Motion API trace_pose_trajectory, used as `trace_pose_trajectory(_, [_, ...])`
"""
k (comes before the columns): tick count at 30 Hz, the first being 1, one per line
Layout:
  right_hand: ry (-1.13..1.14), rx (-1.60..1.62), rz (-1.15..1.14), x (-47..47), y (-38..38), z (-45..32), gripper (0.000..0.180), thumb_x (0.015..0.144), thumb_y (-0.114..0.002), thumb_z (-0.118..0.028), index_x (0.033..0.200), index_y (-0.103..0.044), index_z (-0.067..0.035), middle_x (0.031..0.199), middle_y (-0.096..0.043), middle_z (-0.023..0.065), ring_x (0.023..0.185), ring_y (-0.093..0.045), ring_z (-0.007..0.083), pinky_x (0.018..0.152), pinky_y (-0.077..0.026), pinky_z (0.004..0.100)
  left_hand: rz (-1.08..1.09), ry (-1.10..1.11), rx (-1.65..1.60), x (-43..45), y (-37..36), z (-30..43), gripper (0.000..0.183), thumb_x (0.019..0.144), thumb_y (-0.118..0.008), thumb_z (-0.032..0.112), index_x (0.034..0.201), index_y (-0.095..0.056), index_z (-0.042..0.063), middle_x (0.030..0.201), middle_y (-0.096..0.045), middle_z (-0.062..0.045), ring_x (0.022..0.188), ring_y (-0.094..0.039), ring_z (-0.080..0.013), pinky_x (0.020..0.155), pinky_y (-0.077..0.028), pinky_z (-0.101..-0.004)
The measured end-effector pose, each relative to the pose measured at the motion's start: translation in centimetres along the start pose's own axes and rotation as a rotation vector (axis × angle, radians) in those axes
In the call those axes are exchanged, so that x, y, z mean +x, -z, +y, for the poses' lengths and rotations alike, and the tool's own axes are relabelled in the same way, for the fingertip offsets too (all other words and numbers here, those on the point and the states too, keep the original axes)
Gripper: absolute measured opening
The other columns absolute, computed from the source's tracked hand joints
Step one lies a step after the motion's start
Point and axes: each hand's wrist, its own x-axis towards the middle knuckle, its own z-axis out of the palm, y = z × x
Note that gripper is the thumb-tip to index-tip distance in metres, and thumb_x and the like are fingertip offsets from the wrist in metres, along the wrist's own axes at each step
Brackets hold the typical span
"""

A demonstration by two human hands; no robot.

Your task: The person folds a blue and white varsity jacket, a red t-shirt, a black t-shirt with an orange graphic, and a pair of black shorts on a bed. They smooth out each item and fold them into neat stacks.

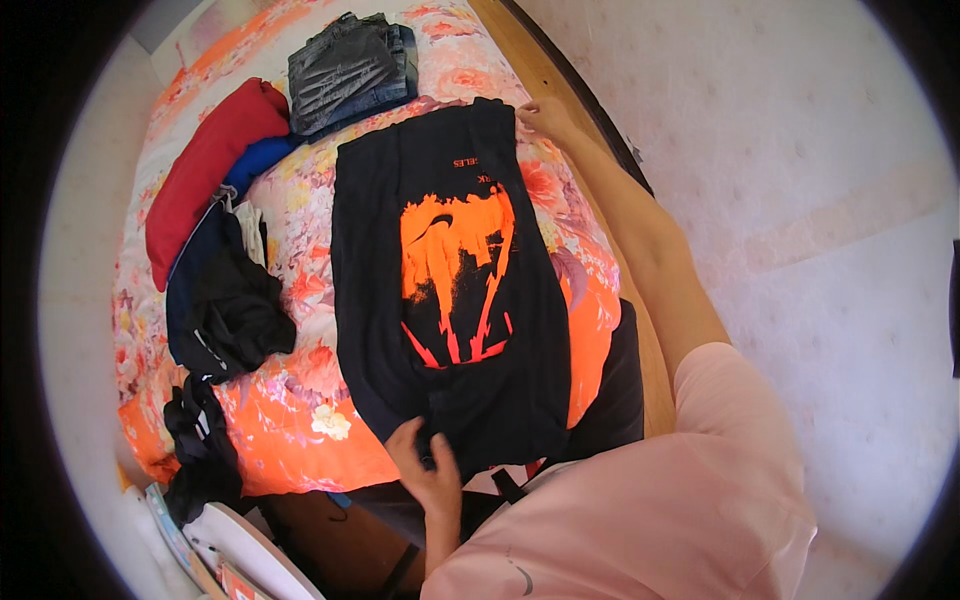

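A black fabric top (457,300) with a bright orange print and some writing lies spread in a long rectangular shape on the floral bedspread (322,442). My left hand (427,465) is at its near edge, thumb and fingers apart over the dark cloth. At the far right corner of the top is my right hand (546,118), its fingers bent beside the fabric edge. Whether those fingertips pinch the cloth is too small to tell. The top's sleeves are not visible.
Folded grey and blue denim (345,75) lies at the bed's far end. Along the left are a rolled red garment (217,165), a blue piece (259,161) and dark clothes (232,307). Black cloth (199,427) hangs at the left corner. A wall (787,187) runs along the right.
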Motion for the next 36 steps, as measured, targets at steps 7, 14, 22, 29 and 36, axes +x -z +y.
trace_pose_trajectory(7, [-0.069,0.178,-0.166,2.7,-2.2,0.7,0.033,0.080,-0.074,-0.026,0.098,-0.070,0.001,0.076,-0.064,0.0078,0.057,-0.055,0.0127,0.047,-0.043,0.0285,-0.428,-0.031,0.067,7.2,-11.0,7.1,0.062,0.083,-0.068,0.017,0.136,-0.039,0.002,0.092,-0.058,-0.013,0.081,-0.058,-0.0279,0.074,-0.047,-0.0367])
trace_pose_trajectory(14, [0.222,-0.230,-0.048,5.7,-3.2,2.1,0.033,0.082,-0.071,-0.035,0.077,-0.070,-0.002,0.061,-0.061,0.0074,0.058,-0.059,0.0188,0.054,-0.046,0.0344,-0.553,0.195,-0.222,5.9,-11.8,4.9,0.044,0.084,-0.062,0.004,0.128,-0.055,0.009,0.074,-0.049,-0.007,0.064,-0.055,-0.0228,0.060,-0.045,-0.0308])
trace_pose_trajectory(22, [1.007,-0.617,0.277,-5.1,-5.3,-3.6,0.053,0.086,-0.062,-0.038,0.120,-0.056,0.003,0.113,-0.061,0.0219,0.105,-0.060,0.0309,0.091,-0.045,0.0403,-0.421,-0.435,0.578,7.4,-9.9,4.0,0.052,0.074,-0.071,0.016,0.124,-0.059,0.016,0.144,-0.040,-0.012,0.134,-0.032,-0.0359,0.107,-0.024,-0.0509])
trace_pose_trajectory(29, [0.680,-0.330,0.140,-12.1,-1.2,-2.9,0.051,0.087,-0.058,-0.039,0.123,-0.056,-0.003,0.117,-0.059,0.0238,0.109,-0.056,0.0352,0.096,-0.042,0.0388,-0.258,-0.548,0.263,8.0,-5.1,1.1,0.051,0.074,-0.072,0.012,0.123,-0.056,0.010,0.133,-0.047,-0.014,0.122,-0.044,-0.0352,0.102,-0.035,-0.0442])
trace_pose_trajectory(36, [-0.100,-0.060,-0.143,-48.0,3.9,0.7,0.025,0.083,-0.070,-0.019,0.100,-0.063,-0.002,0.078,-0.060,0.0046,0.075,-0.059,0.0128,0.071,-0.049,0.0275,0.013,-0.121,0.250,-5.0,6.1,-7.8,0.048,0.075,-0.077,0.015,0.118,-0.059,0.006,0.132,-0.042,-0.017,0.121,-0.043,-0.0358,0.103,-0.033,-0.0427])
